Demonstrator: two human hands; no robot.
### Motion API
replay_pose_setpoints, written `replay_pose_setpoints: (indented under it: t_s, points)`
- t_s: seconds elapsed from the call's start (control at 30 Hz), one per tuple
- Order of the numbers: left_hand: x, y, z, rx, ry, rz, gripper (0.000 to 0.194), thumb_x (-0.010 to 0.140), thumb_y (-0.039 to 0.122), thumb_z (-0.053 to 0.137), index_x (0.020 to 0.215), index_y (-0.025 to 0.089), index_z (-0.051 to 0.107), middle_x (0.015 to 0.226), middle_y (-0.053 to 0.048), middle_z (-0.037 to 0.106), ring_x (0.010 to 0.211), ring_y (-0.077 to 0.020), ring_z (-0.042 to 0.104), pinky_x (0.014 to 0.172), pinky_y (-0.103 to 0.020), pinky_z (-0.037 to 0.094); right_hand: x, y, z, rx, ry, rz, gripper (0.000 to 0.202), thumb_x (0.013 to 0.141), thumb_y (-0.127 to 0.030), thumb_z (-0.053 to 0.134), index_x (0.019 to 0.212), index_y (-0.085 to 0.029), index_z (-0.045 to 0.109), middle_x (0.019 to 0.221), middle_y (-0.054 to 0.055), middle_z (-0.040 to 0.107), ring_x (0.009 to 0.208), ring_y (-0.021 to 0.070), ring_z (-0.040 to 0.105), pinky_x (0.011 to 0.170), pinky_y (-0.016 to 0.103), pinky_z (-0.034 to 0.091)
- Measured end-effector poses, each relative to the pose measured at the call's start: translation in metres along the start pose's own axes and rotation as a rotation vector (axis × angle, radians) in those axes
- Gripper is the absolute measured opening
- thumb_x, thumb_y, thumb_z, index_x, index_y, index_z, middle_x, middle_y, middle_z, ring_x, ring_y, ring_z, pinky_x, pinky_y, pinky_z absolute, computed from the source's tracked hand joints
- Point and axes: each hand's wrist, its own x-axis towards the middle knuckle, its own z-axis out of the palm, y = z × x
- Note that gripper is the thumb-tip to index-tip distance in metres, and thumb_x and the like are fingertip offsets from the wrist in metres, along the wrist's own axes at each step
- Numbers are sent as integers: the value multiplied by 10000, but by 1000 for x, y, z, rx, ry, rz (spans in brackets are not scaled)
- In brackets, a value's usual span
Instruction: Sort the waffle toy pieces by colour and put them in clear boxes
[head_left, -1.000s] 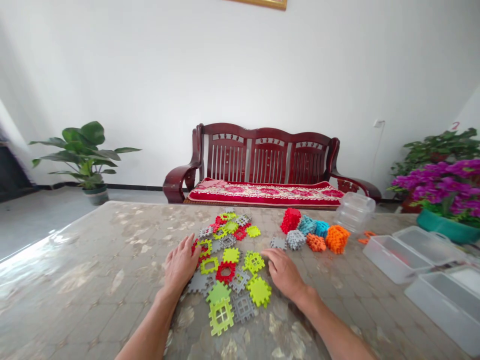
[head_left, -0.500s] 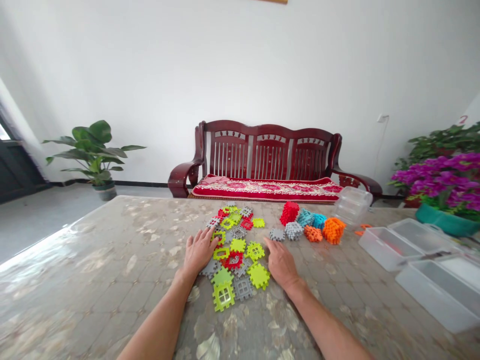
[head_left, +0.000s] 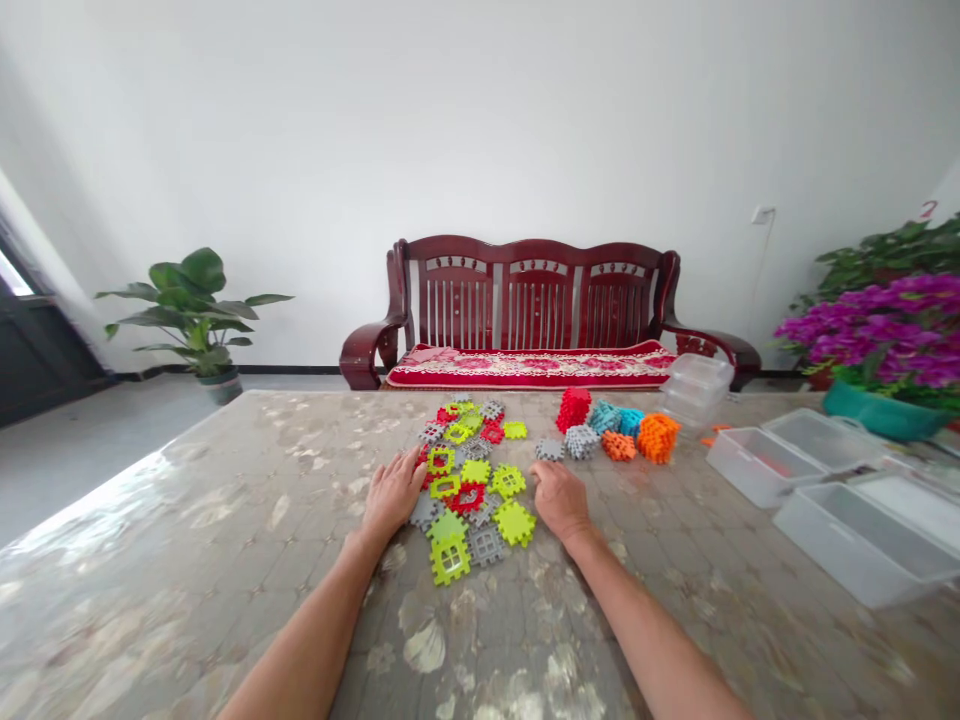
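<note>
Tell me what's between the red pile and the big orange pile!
In the head view, a teal pile and a bright blue pile lie between them; a smaller orange pile sits just nearer the camera.

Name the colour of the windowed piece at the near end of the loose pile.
Lime green; the windowed piece shows best in the head view.

White wall (head_left: 480, 120) | dark-red wooden bench (head_left: 537, 305) — patterned red cover (head_left: 525, 368) (pale floral band) | grey floor (head_left: 112, 430) | potted plant (head_left: 199, 315) — left
</note>
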Motion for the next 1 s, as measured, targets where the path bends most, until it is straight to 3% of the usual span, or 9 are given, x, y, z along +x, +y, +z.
replay_pose_setpoints:
  t_s: [0.27,1.0]
  points:
    - [-8,8,3,149,29,58,514,992,420,288,1446,246,453,1506,-62,473,1424,-277,370,1158,-516,273,2,1,3,-5,-6,0,295,860,-72,438,954,-214,679,978,56,706,968,181,587,810,246,376]
    - [-4,4,0,94,62,83,502,989,412,257,1370,233,531,1439,-68,551,1373,-257,439,1132,-483,315,6,-1,5,-35,-22,7,267,899,-113,443,914,-227,684,960,47,679,945,176,565,784,255,369]
